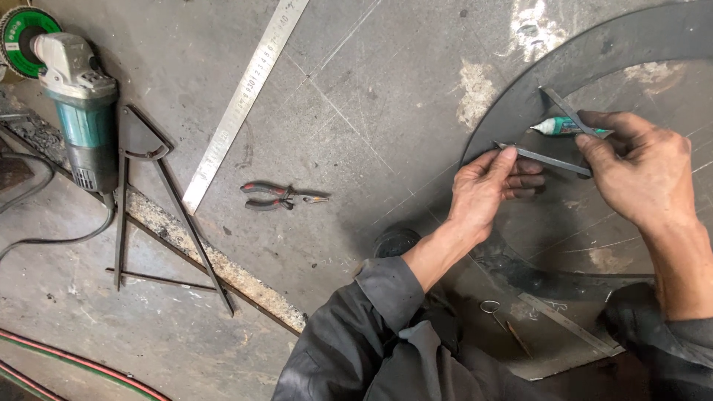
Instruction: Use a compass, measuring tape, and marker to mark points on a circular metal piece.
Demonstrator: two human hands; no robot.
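Note:
My left hand (486, 186) pinches the near end of a thin metal divider leg (546, 158) against a dark curved steel ring (594, 52) lying on the steel plate. My right hand (642, 171) grips the divider's other leg (564, 108) together with a green-and-white marker pen (561, 127), whose tip points left at the ring's inner edge. Both dark grey sleeves show at the bottom of the view.
Red-handled pliers (276, 196) lie mid-plate. A long steel ruler (241, 96) runs diagonally above them. A teal angle grinder (74, 96) and a large metal compass (148, 193) sit at left. A short ruler (568, 323) and a small ring (490, 306) lie near my lap.

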